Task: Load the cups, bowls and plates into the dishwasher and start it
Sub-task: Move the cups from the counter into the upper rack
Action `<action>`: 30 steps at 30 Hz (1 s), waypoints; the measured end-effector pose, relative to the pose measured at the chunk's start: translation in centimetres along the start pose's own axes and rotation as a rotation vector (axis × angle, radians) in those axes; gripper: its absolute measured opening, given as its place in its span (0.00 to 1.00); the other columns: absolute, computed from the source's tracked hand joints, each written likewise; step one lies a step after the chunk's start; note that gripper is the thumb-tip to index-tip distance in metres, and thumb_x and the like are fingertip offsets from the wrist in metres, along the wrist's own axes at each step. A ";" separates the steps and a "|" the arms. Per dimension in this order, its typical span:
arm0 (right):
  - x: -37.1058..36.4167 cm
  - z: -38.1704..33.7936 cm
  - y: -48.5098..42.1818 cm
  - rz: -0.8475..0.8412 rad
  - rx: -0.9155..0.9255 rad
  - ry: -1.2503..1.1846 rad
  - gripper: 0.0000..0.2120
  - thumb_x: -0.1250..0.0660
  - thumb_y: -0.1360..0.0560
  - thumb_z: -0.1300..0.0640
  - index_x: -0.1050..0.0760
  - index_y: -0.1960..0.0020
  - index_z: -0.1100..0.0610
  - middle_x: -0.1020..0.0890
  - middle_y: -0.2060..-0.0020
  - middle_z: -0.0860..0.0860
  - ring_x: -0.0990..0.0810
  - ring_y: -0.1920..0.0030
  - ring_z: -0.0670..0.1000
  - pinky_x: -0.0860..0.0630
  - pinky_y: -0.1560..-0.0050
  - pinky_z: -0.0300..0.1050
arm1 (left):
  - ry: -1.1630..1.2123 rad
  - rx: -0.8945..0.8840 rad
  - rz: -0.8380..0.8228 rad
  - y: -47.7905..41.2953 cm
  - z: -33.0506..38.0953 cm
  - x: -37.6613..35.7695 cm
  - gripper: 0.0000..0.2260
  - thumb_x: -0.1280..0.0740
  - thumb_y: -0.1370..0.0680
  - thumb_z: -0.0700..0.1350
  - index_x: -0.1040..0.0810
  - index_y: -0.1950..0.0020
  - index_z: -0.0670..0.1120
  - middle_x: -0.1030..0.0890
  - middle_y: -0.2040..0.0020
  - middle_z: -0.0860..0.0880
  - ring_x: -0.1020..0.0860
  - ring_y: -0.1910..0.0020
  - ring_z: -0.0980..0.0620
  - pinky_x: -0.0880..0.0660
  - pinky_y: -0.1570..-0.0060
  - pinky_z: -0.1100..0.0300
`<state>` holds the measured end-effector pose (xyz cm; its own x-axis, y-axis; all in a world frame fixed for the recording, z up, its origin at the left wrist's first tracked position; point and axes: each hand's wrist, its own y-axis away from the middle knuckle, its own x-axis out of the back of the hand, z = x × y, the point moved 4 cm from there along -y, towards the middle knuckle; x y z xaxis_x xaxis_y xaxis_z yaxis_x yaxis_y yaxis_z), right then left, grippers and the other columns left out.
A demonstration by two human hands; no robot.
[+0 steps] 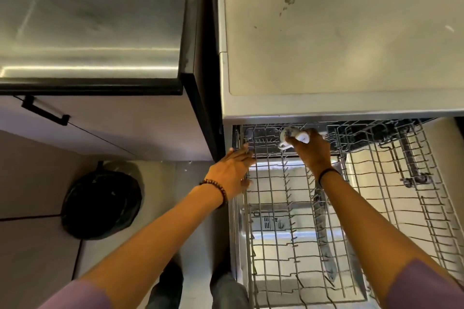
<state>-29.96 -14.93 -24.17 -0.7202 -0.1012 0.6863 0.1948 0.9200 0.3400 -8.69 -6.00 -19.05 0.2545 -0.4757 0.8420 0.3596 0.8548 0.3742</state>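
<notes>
While its fingers curl round a pale cup (286,136), the right grip (312,150) holds it at the far left end of the pulled-out wire rack (414,184), just under the dishwasher's (351,108) front edge; the cup juts out past the knuckles, whitish, greyer at one end, blurred; whether it touches the wires I cannot tell; the left grip (232,170) rests, fingers straight, on the rack's left rim; above lies a stained pale tabletop (326,45).

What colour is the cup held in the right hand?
White; the cup shows best in the head view.
</notes>
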 end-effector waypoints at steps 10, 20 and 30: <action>-1.9 0.6 -1.9 -0.130 -0.041 0.079 0.33 0.27 0.28 0.41 0.27 0.33 0.61 0.21 0.39 0.60 0.21 0.41 0.60 0.23 0.44 0.47 | 0.089 -0.011 0.014 -0.2 -0.6 -0.8 0.28 0.35 0.21 0.49 0.41 0.23 0.52 0.47 0.21 0.53 0.55 0.23 0.56 0.59 0.33 0.63; -2.7 1.4 0.9 -0.090 -0.024 0.038 0.26 0.26 0.26 0.54 0.28 0.33 0.62 0.21 0.39 0.59 0.23 0.37 0.59 0.29 0.41 0.44 | 0.105 0.014 -0.003 -0.2 -0.9 -1.5 0.27 0.34 0.21 0.48 0.39 0.24 0.52 0.48 0.21 0.53 0.53 0.23 0.55 0.47 0.25 0.53; -1.8 -2.9 10.1 -0.135 0.120 0.060 0.15 0.30 0.23 0.54 0.24 0.41 0.62 0.18 0.45 0.55 0.20 0.48 0.54 0.31 0.55 0.31 | 0.176 0.017 0.013 3.9 1.1 0.1 0.18 0.36 0.21 0.42 0.28 0.31 0.49 0.27 0.32 0.45 0.28 0.34 0.44 0.28 0.36 0.48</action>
<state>-24.76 -6.56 -20.10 -0.6928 -0.2456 0.6781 0.0158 0.9348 0.3547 -8.20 -2.46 -17.05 0.4131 -0.4928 0.7659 0.3410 0.8635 0.3717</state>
